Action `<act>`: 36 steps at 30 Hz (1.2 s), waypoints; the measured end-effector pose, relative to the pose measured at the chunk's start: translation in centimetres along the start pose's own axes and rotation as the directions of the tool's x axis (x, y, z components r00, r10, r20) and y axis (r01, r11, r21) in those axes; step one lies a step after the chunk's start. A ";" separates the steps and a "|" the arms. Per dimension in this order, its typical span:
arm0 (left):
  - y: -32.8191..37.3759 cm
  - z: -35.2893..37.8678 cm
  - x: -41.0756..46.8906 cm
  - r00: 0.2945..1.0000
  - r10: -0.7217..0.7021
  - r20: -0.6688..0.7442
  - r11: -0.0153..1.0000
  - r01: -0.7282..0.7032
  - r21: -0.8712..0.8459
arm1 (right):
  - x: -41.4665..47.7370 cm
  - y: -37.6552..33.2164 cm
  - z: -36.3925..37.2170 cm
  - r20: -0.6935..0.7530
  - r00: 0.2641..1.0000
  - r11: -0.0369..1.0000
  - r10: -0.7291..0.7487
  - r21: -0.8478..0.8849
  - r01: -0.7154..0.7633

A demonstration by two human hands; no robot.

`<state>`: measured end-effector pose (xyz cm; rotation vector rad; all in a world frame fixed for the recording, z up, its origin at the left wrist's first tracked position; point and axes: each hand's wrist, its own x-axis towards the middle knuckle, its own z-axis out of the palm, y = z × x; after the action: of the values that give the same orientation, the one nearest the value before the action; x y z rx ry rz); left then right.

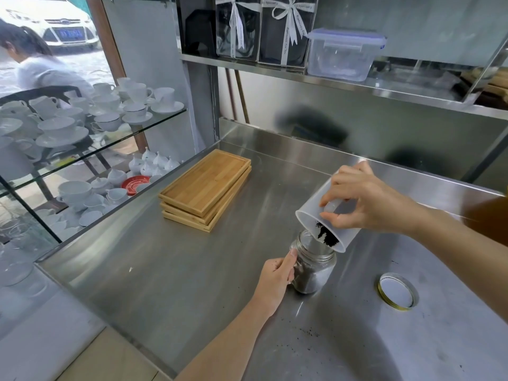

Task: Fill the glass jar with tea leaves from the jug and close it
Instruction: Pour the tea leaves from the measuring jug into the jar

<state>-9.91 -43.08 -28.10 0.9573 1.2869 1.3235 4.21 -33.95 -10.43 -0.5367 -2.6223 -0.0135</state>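
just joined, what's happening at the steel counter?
A person is pouring tea leaves. The right hand tips a translucent plastic jug over a glass jar, with dark tea leaves at the jug's lip. The left hand steadies the jar, which is partly filled. The jar's lid lies on the steel counter to the right, not yet on.

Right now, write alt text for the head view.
The right hand tips a translucent plastic jug, pouring dark tea leaves into a glass jar steadied by the left hand on a steel counter. The lid lies to the right, stacked wooden trays behind.
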 end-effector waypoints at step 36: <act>-0.4 -0.1 0.2 1.000 -0.010 0.000 1.000 0.010 -0.024 | -0.4 0.1 0.2 -0.051 0.997 0.998 -0.053 0.019 0.054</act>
<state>-9.96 -42.93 -28.56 0.9330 1.2712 1.3290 4.47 -33.94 -10.83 -0.4531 -2.5844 -0.0170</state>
